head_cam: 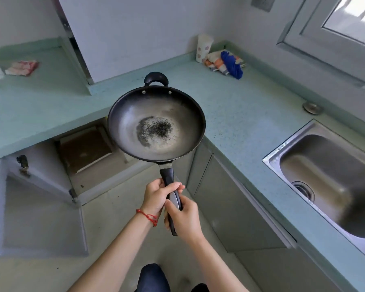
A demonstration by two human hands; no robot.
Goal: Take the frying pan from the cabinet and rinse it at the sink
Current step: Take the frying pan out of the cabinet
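frying pan [156, 123] held level above the open cabinet [86, 150], left of the sink [329, 171]. left hand [156, 197] and right hand [184, 216] grip closed around its handle. advise carrying right, level, retaining the dark residue.

The sink [325, 175] basin lies open from above with only its drain [303, 190] inside; the countertop [240, 114] left of the sink is bare; beyond the sink, a paper cup [203, 48] and bunched cloths [226, 62] crowd the corner; well left of the sink, the cabinet door [38, 207] hangs open.
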